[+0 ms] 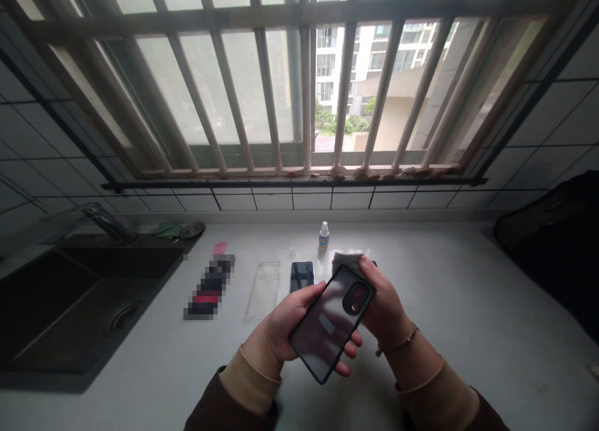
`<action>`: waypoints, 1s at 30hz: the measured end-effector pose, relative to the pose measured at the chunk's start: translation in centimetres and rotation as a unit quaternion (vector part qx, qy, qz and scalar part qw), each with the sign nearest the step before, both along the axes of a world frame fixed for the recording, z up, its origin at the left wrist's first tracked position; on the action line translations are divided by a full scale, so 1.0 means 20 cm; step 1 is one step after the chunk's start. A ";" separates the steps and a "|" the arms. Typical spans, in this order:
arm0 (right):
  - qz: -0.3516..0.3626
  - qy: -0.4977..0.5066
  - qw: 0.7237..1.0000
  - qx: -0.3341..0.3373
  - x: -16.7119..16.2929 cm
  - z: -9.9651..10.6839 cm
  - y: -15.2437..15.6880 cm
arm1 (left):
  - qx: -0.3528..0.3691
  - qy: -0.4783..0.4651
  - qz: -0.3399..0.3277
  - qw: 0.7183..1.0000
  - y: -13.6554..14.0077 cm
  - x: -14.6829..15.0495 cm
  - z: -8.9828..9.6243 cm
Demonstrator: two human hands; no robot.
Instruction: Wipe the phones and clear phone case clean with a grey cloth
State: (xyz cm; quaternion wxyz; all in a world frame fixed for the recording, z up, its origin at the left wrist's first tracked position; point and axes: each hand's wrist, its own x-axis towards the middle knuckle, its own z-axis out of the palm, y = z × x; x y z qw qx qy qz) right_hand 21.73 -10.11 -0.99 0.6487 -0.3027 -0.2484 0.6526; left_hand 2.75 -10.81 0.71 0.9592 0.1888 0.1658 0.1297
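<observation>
**A:** Status on the hands?

**B:** Left hand [285,322] grips a dark phone case [333,322] from below, fingers curled around its lower edge, thumb along the left side. Case is tilted, camera cutout toward the upper right, held above the surface [468,306], not touching it.

**A:** Right?

**B:** Right hand [384,303] is closed on a pale cloth [346,261], bunched at the fingertips and sitting right at the top edge of the case. Fingers meet the case near the cutout. Can't tell whether the cloth itself touches the case.

**A:** What else is on the surface?

**B:** Just beyond the hands: a dark phone [302,275] lying flat, a clear case [263,289] to its left, then a blurred-out dark item further left. A small pink piece [219,247] sits behind that. A small white bottle [324,236] with a blue label stands upright near the back wall, behind the phone.

**A:** Surroundings?

**B:** Dark sink [79,306] set in at far left with a tap [107,222] over it. Barred window [299,75] straight ahead. A dark bag [556,250] at the right edge.
</observation>
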 end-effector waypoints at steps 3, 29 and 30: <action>-0.017 0.000 1.000 -0.004 0.00 -0.01 0.00 | 0.007 -0.001 0.009 1.000 0.00 0.00 0.00; -0.271 -0.049 0.961 -0.032 0.08 -0.10 0.09 | 0.019 0.140 0.152 0.978 0.02 0.03 -0.07; -0.277 -0.109 0.955 -0.013 0.08 -0.10 0.08 | 0.024 0.137 0.132 0.981 0.02 0.03 -0.08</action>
